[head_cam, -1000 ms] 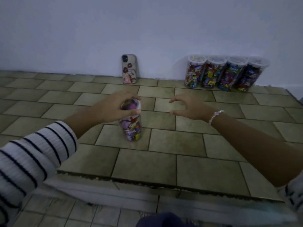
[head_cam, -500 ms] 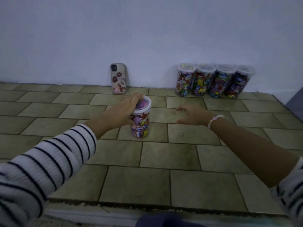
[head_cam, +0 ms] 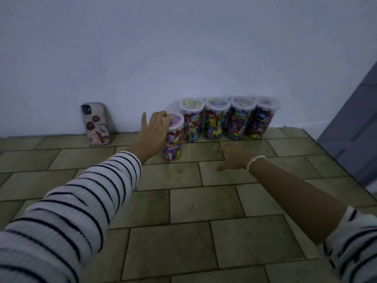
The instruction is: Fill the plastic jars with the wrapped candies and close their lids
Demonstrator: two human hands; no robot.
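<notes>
- Jars first: four plastic jars stand in a tight row against the far wall (head_cam: pixel 183 48), touching side by side. Call them the first jar (head_cam: pixel 191 123), second jar (head_cam: pixel 215 121), third jar (head_cam: pixel 239 121) and fourth jar (head_cam: pixel 262 119), counted from the left.
- All four are packed with bright wrapped candies and have their lids on.
- A fifth jar (head_cam: pixel 173 142) stands upright on the tiles (head_cam: pixel 204 203), just left of the row and slightly nearer, close against the first jar.
- It too is full of candies, and its white-rimmed lid (head_cam: pixel 176 121) is on.
- The left hand (head_cam: pixel 156 129) rests against the left side of this fifth jar.
- Its fingers (head_cam: pixel 163 116) are lightly bent over the near-left edge of the lid, while the thumb sticks out to the left, clear of the jar.
- It looks like a loose touch, not a clamp.
- The arm behind it wears a white sleeve (head_cam: pixel 81 201) with thin dark stripes.
- The right hand (head_cam: pixel 232 158) is low over the tiles, near the row but well apart from every jar.
- It is palm down with the fingers loosely spread, and it holds nothing, though it is somewhat blurred.
- A pale beaded bracelet (head_cam: pixel 255 161) circles that wrist.
- A phone (head_cam: pixel 95 123) in a patterned case leans upright against the wall, off to the left of the jars.
- A grey panel (head_cam: pixel 350 129) stands at the far right.
</notes>
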